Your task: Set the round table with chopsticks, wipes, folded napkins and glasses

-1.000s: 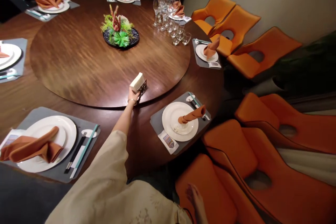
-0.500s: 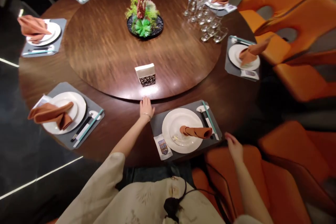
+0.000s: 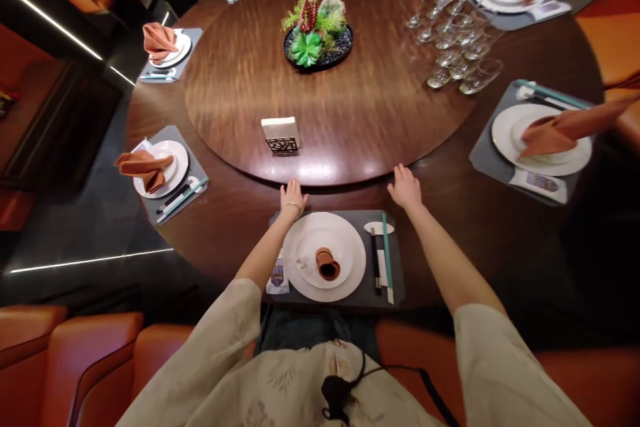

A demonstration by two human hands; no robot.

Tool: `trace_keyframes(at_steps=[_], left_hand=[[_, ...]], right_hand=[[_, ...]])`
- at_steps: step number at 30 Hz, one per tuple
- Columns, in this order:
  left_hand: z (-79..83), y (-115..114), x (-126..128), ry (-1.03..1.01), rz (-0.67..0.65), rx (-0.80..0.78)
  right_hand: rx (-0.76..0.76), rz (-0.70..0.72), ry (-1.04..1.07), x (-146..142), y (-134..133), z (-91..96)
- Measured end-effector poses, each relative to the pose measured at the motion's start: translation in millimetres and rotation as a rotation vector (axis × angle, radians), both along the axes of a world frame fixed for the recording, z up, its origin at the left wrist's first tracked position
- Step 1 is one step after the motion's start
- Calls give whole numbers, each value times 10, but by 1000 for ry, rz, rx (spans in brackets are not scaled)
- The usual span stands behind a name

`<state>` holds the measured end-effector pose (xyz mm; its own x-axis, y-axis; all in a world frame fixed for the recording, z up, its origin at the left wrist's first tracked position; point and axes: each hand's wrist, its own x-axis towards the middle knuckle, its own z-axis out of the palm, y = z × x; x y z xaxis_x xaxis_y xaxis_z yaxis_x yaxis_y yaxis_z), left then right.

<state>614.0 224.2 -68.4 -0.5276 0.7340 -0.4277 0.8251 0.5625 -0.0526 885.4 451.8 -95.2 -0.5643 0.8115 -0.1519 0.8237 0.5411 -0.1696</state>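
My left hand (image 3: pixel 293 197), with a bracelet at the wrist, lies fingers outstretched at the near rim of the wooden turntable (image 3: pixel 340 120). Farther right along the same rim is my right hand (image 3: pixel 405 188), its fingers also extended and holding nothing. A napkin holder (image 3: pixel 283 145) with white paper napkins stands on the turntable, beyond my left hand. Between my forearms, a white plate (image 3: pixel 295 280) rests on a grey placemat (image 3: pixel 400 267), with a rolled brown cloth napkin (image 3: pixel 327 263) upright on it. Black chopsticks (image 3: pixel 375 260) and a teal-and-white strip (image 3: pixel 387 260) lie right of the plate.
A plant centrepiece (image 3: pixel 317 30) sits on the turntable. Several stemmed glasses (image 3: pixel 457 57) are grouped at its right side. Other place settings with folded napkins (image 3: pixel 145 167) ring the table. Orange chairs (image 3: pixel 97 360) stand behind and around it.
My right hand has come up from beside the table's edge onto the turntable's rim. My left hand stays at the rim. The view has turned to the right.
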Motion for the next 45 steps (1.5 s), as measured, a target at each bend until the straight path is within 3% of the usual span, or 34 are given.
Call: trace_keyframes(at_steps=[10,14,18,20,22,26,28,31,35,38,41,45], left_hand=[[-42,-82,-341,65,240,53],[-39,-159,-683,77,299,66],[76,-197,-1163,90,385,70],[170,-184,-1296,104,379,104],[239,-157,-1250,100,255,166],[199,-99,-675,-2,-80,181],[128,-74,-340,-58,-152,131],[57,-41,-30,-99,-147,61],[67,-15,29,-88,-95,30],[112,25,11,-110,-125,16],[130,103,50,-124,-152,4],[87,202,178,-153,-165,20]], right_hand=[[-73,1,40,419,-266,8],[-52,-103,141,869,-595,53],[-78,-232,254,1427,-1027,66],[-103,-313,279,1629,-1169,49],[-124,-401,325,1709,-1205,15],[-201,-523,454,1443,-945,-68],[-207,-557,479,1163,-701,-111],[-141,-625,460,715,-293,-191],[-43,-688,459,218,185,-327],[17,-683,465,-84,385,-429],[70,-646,460,-338,403,-518],[126,-637,453,-568,240,-590]])
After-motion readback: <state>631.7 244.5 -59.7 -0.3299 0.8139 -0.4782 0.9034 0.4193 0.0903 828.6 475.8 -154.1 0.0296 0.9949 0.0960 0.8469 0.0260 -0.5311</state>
